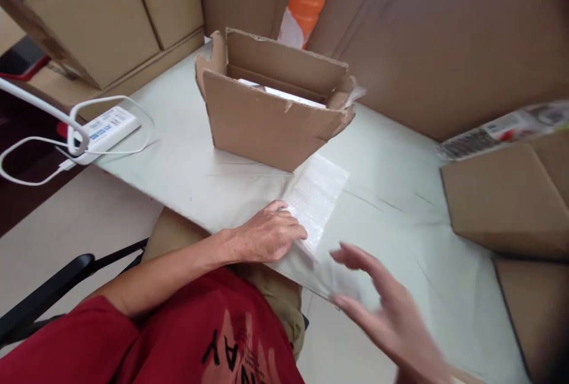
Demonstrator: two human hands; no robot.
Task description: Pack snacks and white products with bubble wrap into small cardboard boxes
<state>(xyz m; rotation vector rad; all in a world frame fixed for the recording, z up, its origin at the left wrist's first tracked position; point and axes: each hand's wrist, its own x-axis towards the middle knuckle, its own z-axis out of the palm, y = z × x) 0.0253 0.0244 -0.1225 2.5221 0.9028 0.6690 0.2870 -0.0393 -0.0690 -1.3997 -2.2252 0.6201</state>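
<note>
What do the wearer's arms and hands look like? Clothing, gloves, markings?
Left hand and right hand: both ungloved, no rings visible, the right motion-blurred. Left forearm: bare, no watch or band. Left sleeve: short, dark red, part of a shirt with black lettering on the front. Right sleeve: out of frame.

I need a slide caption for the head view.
Left hand on translucent, rectangular bubble wrap beside an open brown cardboard box; right hand open.
</note>
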